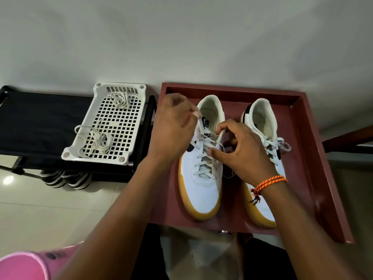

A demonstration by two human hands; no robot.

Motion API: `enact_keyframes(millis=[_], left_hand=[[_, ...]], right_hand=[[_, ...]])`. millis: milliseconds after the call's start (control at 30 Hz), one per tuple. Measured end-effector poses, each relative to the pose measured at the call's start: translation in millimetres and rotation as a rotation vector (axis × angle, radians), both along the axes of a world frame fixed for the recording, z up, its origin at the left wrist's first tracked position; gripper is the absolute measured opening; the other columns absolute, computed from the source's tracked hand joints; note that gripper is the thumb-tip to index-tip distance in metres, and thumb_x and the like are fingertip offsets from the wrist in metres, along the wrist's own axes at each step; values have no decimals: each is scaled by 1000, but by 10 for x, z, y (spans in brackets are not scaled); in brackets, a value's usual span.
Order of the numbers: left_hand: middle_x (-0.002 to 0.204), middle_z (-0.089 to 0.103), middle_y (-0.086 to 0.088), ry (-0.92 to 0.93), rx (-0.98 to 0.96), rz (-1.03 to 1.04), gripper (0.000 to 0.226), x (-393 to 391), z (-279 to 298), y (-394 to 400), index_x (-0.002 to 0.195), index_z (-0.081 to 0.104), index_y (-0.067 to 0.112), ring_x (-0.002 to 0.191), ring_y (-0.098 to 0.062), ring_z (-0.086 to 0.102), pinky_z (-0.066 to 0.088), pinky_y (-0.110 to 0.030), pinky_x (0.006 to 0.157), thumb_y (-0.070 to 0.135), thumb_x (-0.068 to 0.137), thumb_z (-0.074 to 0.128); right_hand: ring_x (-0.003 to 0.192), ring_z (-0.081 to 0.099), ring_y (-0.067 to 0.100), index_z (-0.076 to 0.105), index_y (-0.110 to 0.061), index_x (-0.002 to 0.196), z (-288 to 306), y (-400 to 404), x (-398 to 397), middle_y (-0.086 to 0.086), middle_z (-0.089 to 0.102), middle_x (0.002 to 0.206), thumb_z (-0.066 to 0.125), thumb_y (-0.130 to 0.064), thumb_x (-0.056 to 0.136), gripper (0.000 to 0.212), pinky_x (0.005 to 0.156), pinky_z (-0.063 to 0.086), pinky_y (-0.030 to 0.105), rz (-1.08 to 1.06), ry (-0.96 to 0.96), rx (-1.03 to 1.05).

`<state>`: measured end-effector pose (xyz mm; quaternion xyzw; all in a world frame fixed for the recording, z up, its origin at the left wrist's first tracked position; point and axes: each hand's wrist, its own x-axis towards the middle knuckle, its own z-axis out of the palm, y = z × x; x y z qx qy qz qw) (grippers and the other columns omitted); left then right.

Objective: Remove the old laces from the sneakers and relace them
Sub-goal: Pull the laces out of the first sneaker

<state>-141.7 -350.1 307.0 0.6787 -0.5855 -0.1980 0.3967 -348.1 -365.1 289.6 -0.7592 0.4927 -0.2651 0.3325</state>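
A pink fabric shape (24, 265) fills the bottom-left corner, cut off by the frame edge and too blurred to identify. Above it, a low black fabric-topped rack (40, 126) stands on the pale tiled floor (50, 215), its left end cropped; 2 dark striped shoes (66, 178) sit half hidden beneath it. A white perforated plastic basket (105, 126) rests on the rack's right end, holding 2 loose bundles of off-white flat laces (96, 141), 1 near the front with a loop hanging over the rim and 1 at the back.

To the right, a dark red wooden tray (306, 158) with raised walls holds 2 white canvas sneakers with yellow gum soles, side by side, toes toward the viewer. The left sneaker (201, 190) carries a white lace (203, 160) threaded up its eyelets, both ends untied. The left hand (171, 134), motion-blurred, has its fingers curled around 1 lace end beside the tongue; exactly how the fingertips grip cannot be made out. The right hand (240, 152) pinches the other lace end at the top eyelets, thumb and forefinger closed on it. An orange braided cord bracelet (268, 182) circles the right wrist. The right sneaker (268, 138) is partly hidden behind that arm; its lace appears tied in a bow. The tray's near-right corner runs out of view.
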Motion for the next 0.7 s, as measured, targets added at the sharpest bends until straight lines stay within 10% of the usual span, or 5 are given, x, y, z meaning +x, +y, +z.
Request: enact_keyframes(millis=[167,367,533,700], left_hand=[[174,15,11,-251,299,-235,16,-284,-72,121,103,80,35,160,-22,4,11,-58,124,37,103,64],[148,52,8,332,207,-2,19,-119,-19,-4,83,69,62,139,-25,52,39,-58,117,46,91,63],[139,52,10,3,35,33,22,63,-85,-45,98,71,48,132,-27,54,48,-60,107,36,89,55],[171,25,9,-266,226,-218,13,-272,-111,127,102,78,36,161,-26,7,11,-62,125,36,102,65]], right_hand=[[90,65,10,61,-36,110,23,-3,3,-7,61,106,86,-41,78,41,75,60,36,0,-10,-18],[89,67,9,60,-38,108,39,2,-8,-7,61,108,91,-38,78,43,74,59,26,4,-8,27],[89,66,11,60,-38,107,17,2,3,-7,61,107,90,-39,77,43,77,61,37,-6,-2,13],[85,65,7,60,-38,111,17,-5,-3,-6,61,107,88,-40,79,42,75,61,37,-3,-1,0]])
